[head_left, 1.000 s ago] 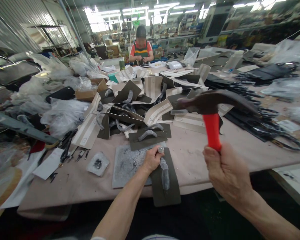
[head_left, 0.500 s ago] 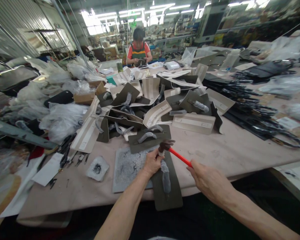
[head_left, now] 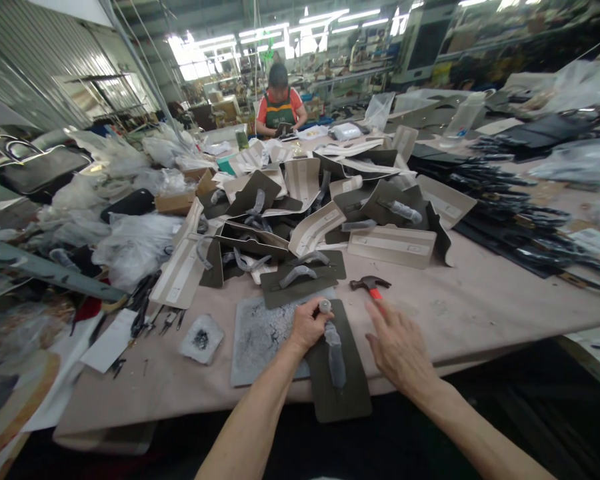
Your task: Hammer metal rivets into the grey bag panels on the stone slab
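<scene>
My left hand (head_left: 307, 325) is closed round a small silver punch (head_left: 325, 306) standing upright on the top end of a dark olive panel (head_left: 341, 383). A wrapped handle strip (head_left: 335, 352) runs down that panel. The panel overlaps a scuffed grey cutting slab (head_left: 257, 337). My right hand (head_left: 396, 348) hovers open just right of the panel, fingers stretched toward a hammer (head_left: 369, 285) with a red grip. The hammer lies on the table, free of my hand.
A heap of olive and beige panels (head_left: 310, 207) fills the table's middle. Black straps (head_left: 510, 207) lie at the right, plastic bags (head_left: 130, 240) and small tools (head_left: 145, 313) at the left. A person in an orange shirt (head_left: 279, 107) sits at the far end.
My right hand swung the hammer down onto the punch, then laid it on the table and let go. My left hand stayed on the punch.
</scene>
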The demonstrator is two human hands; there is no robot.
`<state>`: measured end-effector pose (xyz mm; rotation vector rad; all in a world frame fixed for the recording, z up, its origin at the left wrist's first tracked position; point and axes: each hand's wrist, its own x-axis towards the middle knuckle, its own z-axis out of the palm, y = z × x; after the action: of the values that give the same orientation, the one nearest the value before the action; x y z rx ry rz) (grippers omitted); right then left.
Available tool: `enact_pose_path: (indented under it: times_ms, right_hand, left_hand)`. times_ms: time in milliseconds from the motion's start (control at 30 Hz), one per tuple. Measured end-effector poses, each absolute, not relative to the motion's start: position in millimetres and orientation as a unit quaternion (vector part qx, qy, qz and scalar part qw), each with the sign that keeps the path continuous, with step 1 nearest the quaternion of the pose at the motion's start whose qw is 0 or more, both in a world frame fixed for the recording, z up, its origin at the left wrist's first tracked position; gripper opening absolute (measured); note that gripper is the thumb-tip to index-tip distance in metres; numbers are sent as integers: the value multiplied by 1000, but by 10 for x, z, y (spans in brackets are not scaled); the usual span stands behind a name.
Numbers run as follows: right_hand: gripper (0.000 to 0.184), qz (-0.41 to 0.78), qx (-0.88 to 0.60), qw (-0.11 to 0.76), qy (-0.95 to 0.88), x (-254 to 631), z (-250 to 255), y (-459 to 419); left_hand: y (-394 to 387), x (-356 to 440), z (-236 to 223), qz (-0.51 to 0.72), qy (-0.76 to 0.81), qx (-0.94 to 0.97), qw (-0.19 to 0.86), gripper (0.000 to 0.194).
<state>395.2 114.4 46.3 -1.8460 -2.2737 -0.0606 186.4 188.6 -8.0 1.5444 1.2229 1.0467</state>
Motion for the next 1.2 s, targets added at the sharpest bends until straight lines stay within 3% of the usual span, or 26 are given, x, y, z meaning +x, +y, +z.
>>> enact_pose_path:
  times_ms: [100,200,333,433,567,667,833,967,1200]
  right_hand:
    - [60,32,-490,111,-864,3567,515,1026]
    - [39,48,-471,63,-879,3293,475,988]
    - [23,-1,-504,68,-861,3212,587,1060]
    - [13,-1,-556,68,-829,3263,815,1171]
    - [24,82,-656,60,-748,3265,912,1256]
    - [24,134,-669,57,-729,3181,805,1210]
    - [29,100,-652,42,-750,3070,690,1083]
    - [34,88,-656,60,-747,3074,609,1033]
    - [41,220,-683,54,-694,3089,512,1027]
  left_hand:
    - [1920,1889,-76,438,503,588,458,12]
    - [2013,1916,-35,504,541,468,485,18]
    - [2126,1828,268,629,521,292,498,32]
    - [2118,1654,691,669,487,354,436,32]
    - [2031,1516,1047,647,466,467,383,23]
    - [1981,1579,900,575,491,500,423,19]
    - [1959,1705,379,513,520,493,472,20]
    - [1943,1711,222,507,522,494,476,20]
    - [1935,1773,22,490,508,488,514,25]
